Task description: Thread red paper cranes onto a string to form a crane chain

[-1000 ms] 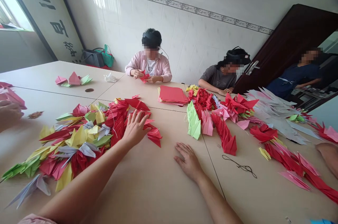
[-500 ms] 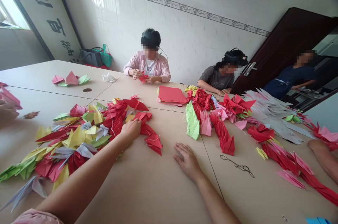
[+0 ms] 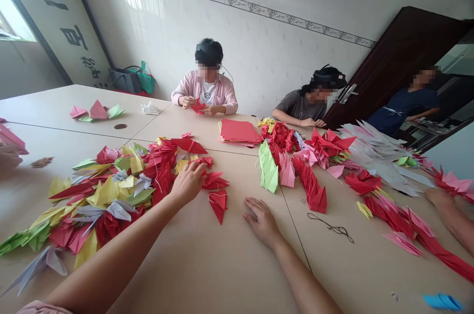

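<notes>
My left hand (image 3: 188,183) reaches into the right edge of a big pile of folded paper cranes (image 3: 107,190) in red, yellow, green, grey and pink. Its fingers are curled and closed on a red paper crane (image 3: 213,180) at the pile's edge. Another red crane (image 3: 218,203) lies loose just in front of it. My right hand (image 3: 262,222) rests flat on the beige table (image 3: 207,264), fingers spread, holding nothing.
Rows of green, pink and red cranes (image 3: 292,171) lie right of centre, with a stack of red paper (image 3: 239,132) behind. A black string (image 3: 331,227) lies on the table. Two people sit across folding paper; other people's hands show at the far left and right edges.
My left hand closed from open fingers onto red cranes and drew back slightly toward me; red cranes shifted out of the pile. My right hand stayed flat.
</notes>
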The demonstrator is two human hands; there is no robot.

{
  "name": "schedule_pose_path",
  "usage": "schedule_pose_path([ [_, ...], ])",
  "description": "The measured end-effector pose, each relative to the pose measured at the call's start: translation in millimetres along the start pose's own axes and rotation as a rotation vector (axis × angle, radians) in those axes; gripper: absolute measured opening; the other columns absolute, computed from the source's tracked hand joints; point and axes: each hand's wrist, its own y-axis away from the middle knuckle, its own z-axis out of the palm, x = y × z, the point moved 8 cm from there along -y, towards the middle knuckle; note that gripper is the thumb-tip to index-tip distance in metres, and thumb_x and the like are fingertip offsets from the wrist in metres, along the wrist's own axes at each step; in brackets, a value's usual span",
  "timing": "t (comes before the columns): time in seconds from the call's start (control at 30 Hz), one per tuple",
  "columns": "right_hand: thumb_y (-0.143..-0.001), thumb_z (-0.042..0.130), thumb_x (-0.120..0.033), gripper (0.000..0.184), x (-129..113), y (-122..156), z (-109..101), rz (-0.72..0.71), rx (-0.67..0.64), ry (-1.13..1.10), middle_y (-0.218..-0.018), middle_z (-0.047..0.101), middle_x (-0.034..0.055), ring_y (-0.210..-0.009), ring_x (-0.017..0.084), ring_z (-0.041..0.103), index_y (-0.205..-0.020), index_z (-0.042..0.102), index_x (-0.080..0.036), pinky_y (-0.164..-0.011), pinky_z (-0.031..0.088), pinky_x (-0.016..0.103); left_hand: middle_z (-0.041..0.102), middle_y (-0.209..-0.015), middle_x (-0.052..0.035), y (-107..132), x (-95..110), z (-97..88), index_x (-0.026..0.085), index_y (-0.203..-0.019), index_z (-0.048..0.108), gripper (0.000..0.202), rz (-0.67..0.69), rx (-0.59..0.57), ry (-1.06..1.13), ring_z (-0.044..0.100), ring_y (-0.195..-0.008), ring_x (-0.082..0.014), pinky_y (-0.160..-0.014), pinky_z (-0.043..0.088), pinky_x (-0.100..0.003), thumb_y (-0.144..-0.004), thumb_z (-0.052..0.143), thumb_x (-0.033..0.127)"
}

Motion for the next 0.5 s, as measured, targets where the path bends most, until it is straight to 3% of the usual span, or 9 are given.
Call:
schedule_pose_path([
  [0.1,-0.09,0.049,-0.05,0.049,5,-3,-1,0.047,0.037,-0.059,-0.13,0.061,0.0134,-0.124,0.029,0.054,-0.125,0.061,-0.019,-0.112,0.031,0.054,0.058,-0.124,-0.0106,-9,-8,-9.1,0.018,-0.121,0.056,0.032,-0.037,0.079,0.067,0.061,-0.103,-0.023,-0.085,0.054,-0.043,-0.092,0.055,0.032],
  [0.2,-0.091,0.041,-0.057,0.058,11,-11,0,0.126,0.07,-0.132,-0.129,0.061,0.0168,-0.121,0.029,0.056,-0.129,0.057,-0.016,-0.105,0.041,0.049,0.062,-0.113,-0.009,-15,-11,-15.9,0.016,-0.118,0.057,0.03,-0.031,0.124,0.136,0.064,-0.092,-0.0197,-0.078,0.056,-0.039,-0.093,0.054,0.034],
  [0.3,-0.093,0.038,-0.057,0.06,9,-28,3,0.194,0.073,-0.207,-0.134,0.056,0.0172,-0.124,0.027,0.055,-0.135,0.05,-0.017,-0.1,0.047,0.044,0.06,-0.118,-0.0097,-21,-18,-20.9,0.017,-0.119,0.056,0.031,-0.054,0.187,0.146,0.062,-0.097,-0.0213,-0.082,0.054,-0.041,-0.093,0.054,0.033],
  [0.4,-0.092,0.044,-0.054,0.061,-9,-51,10,0.205,0.034,-0.266,-0.145,0.045,0.0152,-0.132,0.025,0.046,-0.142,0.039,-0.02,-0.101,0.046,0.042,0.054,-0.13,-0.0112,-29,-25,-13.6,0.018,-0.123,0.055,0.034,-0.076,0.186,0.111,0.057,-0.112,-0.026,-0.092,0.049,-0.048,-0.092,0.056,0.032],
  [0.5,-0.085,0.059,-0.048,0.072,-38,-72,20,0.156,-0.037,-0.301,-0.15,0.038,0.0135,-0.137,0.025,0.039,-0.146,0.032,-0.02,-0.105,0.042,0.043,0.054,-0.13,-0.0111,-32,-25,8.0,0.017,-0.122,0.056,0.035,-0.028,0.074,0.089,0.056,-0.113,-0.027,-0.094,0.048,-0.05,-0.09,0.059,0.031],
])
